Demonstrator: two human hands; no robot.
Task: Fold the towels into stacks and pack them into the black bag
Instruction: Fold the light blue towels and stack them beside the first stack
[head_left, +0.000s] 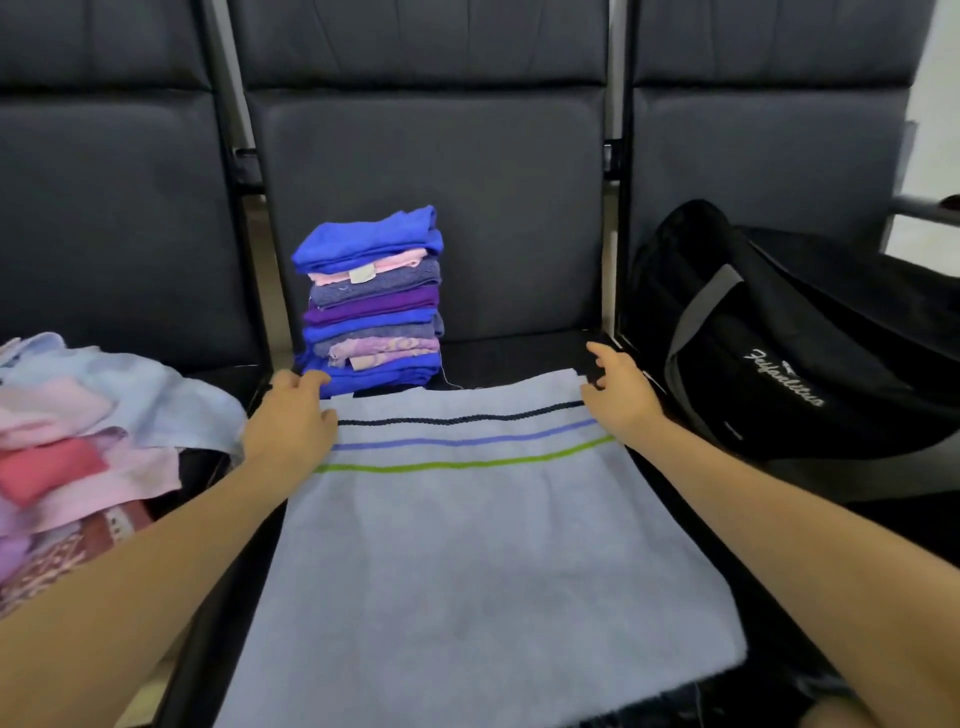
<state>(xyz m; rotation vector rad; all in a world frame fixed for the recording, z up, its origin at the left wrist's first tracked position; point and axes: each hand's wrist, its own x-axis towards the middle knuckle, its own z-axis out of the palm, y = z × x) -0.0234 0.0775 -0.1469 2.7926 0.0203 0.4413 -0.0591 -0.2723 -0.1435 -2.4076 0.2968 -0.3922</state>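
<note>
Pale blue towel (483, 545) lies spread flat on the middle seat (519, 353) of a row of dark padded chairs, with three stitched stripes near its far edge: navy, then periwinkle, then green. Left hand (291, 421) sits at the far left corner of the towel, fingers curled down over the edge; looks like it grips the cloth, thumb lying on top by the stripes. Right hand (621, 395) is at the far right corner, thumb and fingers bent as if pinching the corner; the actual contact point is hidden under the fingers, so can't say how firm the hold is. Both forearms reach in from the near side along the towel's two edges. Folded stack (374, 301) stands upright at the back of the same seat, just beyond the towel's far edge and close to the left fingertips: blues, purples, pink, grey, a lilac patterned one, about ten layers, slightly uneven. Black bag (779, 343) lies slumped on the right seat, grey strap across it, white script lettering on the side; can't tell whether it's open. Unfolded pile (78, 457) is heaped on the left seat: light blue, pinks, red, lilac, and a brown patterned piece.
</note>
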